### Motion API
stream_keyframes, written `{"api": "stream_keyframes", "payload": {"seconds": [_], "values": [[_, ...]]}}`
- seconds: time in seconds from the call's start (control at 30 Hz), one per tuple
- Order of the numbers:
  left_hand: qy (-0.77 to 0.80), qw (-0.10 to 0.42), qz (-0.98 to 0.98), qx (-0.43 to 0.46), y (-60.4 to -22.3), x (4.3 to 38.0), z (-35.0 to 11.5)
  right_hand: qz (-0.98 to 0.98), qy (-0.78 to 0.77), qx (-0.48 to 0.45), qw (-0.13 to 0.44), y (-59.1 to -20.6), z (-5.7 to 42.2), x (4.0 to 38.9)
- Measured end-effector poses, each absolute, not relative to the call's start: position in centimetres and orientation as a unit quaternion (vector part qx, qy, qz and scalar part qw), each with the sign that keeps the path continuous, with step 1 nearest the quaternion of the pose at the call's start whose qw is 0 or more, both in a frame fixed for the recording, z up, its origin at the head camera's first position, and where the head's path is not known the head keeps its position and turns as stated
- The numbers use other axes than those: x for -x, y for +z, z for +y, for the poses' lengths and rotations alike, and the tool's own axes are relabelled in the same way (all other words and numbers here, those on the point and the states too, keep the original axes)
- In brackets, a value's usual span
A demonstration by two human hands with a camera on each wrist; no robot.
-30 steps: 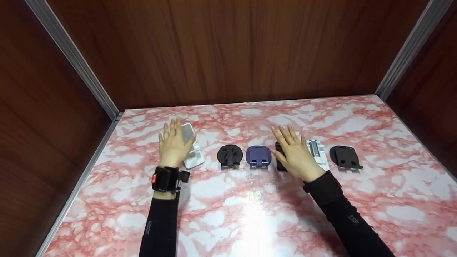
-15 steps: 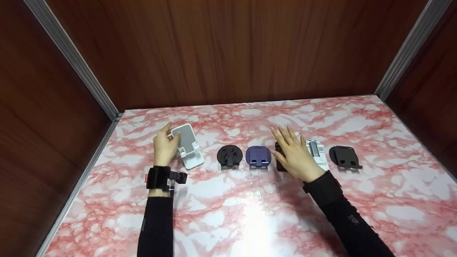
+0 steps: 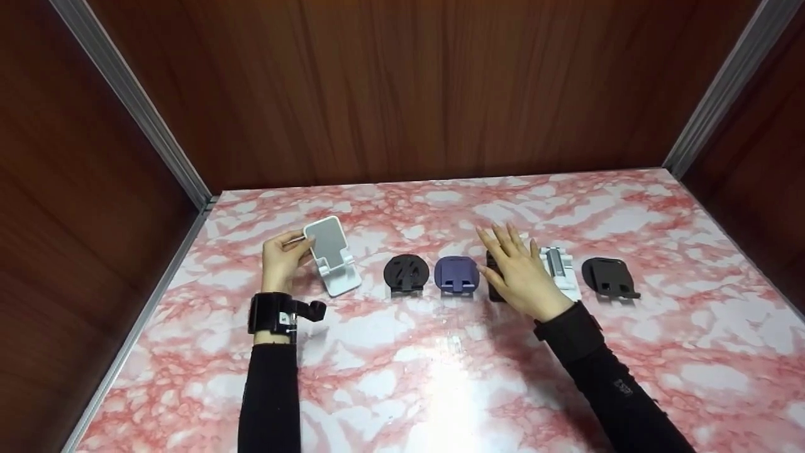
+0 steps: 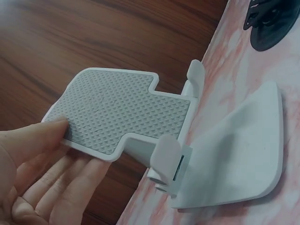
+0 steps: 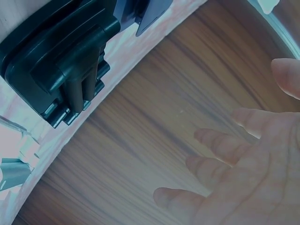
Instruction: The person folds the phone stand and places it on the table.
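Observation:
A white phone stand (image 3: pixel 328 242) with a grey textured pad stands unfolded at the left of the row. My left hand (image 3: pixel 284 257) pinches the edge of its back plate, thumb on the grey pad (image 4: pixel 126 103) and fingers behind. In the left wrist view the flat white base (image 4: pixel 234 159) lies on the marbled table. My right hand (image 3: pixel 519 270) is spread with straight fingers, palm down, over a black folded stand (image 3: pixel 494 289) and a white folded stand (image 3: pixel 560 267), partly hiding both. The right wrist view shows the black stand (image 5: pixel 61 61) apart from the palm.
Between the hands lie a round black folded stand (image 3: pixel 406 273) and a purple one (image 3: pixel 456 274). Another dark folded stand (image 3: pixel 610 277) lies at the right end of the row. A brown wood-grain wall (image 3: pixel 427 88) rises behind the table (image 3: pixel 402 390), with side walls left and right.
My left hand has shifted from lying flat over the white stand to its left side, now gripping the back plate's edge. The right hand has stayed in place.

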State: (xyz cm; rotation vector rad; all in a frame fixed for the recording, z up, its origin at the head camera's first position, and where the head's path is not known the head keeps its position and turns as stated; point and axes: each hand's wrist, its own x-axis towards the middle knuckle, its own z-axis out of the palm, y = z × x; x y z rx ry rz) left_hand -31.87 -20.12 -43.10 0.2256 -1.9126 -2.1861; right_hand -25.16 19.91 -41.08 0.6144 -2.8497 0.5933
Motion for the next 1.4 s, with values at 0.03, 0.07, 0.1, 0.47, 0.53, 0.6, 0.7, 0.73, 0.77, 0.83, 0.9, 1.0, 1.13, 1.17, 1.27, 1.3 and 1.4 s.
{"api": "stream_keyframes", "payload": {"seconds": [0.03, 0.07, 0.1, 0.47, 0.53, 0.6, 0.7, 0.73, 0.77, 0.83, 0.9, 1.0, 1.13, 1.17, 1.27, 1.3, 1.4], "values": [[-0.745, 0.116, -0.652, -0.076, -43.1, 31.9, -20.1, -0.955, 0.198, -0.205, 0.083, -41.1, 19.9, 25.2], [-0.743, 0.121, -0.654, -0.075, -43.1, 31.9, -20.1, -0.955, 0.197, -0.205, 0.083, -41.1, 19.9, 25.2], [-0.738, 0.127, -0.658, -0.075, -43.1, 31.9, -20.0, -0.955, 0.196, -0.205, 0.082, -41.2, 19.9, 25.2], [-0.692, 0.156, -0.703, -0.055, -41.1, 31.1, -18.9, -0.952, 0.202, -0.217, 0.078, -41.3, 19.5, 25.1], [-0.697, 0.155, -0.699, -0.039, -40.3, 30.8, -18.2, -0.951, 0.202, -0.221, 0.081, -41.4, 19.4, 25.0], [-0.711, 0.15, -0.687, -0.023, -39.6, 30.5, -17.4, -0.949, 0.2, -0.228, 0.083, -41.6, 19.1, 24.9], [-0.72, 0.14, -0.68, 0.007, -38.7, 30.0, -16.0, -0.943, 0.209, -0.245, 0.082, -41.8, 18.4, 24.7], [-0.72, 0.138, -0.68, 0.016, -38.5, 29.8, -15.5, -0.938, 0.221, -0.254, 0.084, -41.9, 18.1, 24.6], [-0.717, 0.134, -0.684, 0.025, -38.3, 29.6, -15.1, -0.933, 0.234, -0.261, 0.085, -41.9, 17.9, 24.5], [-0.712, 0.126, -0.69, 0.043, -37.9, 29.2, -14.0, -0.919, 0.268, -0.276, 0.089, -41.9, 17.4, 24.2], [-0.713, 0.116, -0.689, 0.061, -37.6, 28.8, -13.0, -0.902, 0.305, -0.292, 0.095, -41.9, 17.0, 24.0], [-0.721, 0.096, -0.681, 0.086, -37.2, 28.1, -11.7, -0.88, 0.349, -0.309, 0.089, -41.9, 16.7, 23.9], [-0.726, 0.085, -0.672, 0.116, -36.7, 27.1, -10.6, -0.839, 0.441, -0.32, 0.003, -42.1, 16.3, 23.8], [-0.726, 0.085, -0.671, 0.124, -36.5, 26.9, -10.3, -0.819, 0.477, -0.317, -0.035, -42.1, 16.2, 23.7], [-0.727, 0.085, -0.666, 0.143, -36.1, 26.3, -9.6, -0.729, 0.602, -0.284, -0.158, -42.4, 15.8, 23.6], [-0.727, 0.084, -0.665, 0.149, -36.0, 26.1, -9.4, -0.693, 0.642, -0.266, -0.192, -42.6, 15.7, 23.6], [-0.725, 0.082, -0.664, 0.163, -35.8, 25.6, -8.6, -0.594, 0.736, -0.214, -0.245, -43.0, 15.2, 23.5]]}}
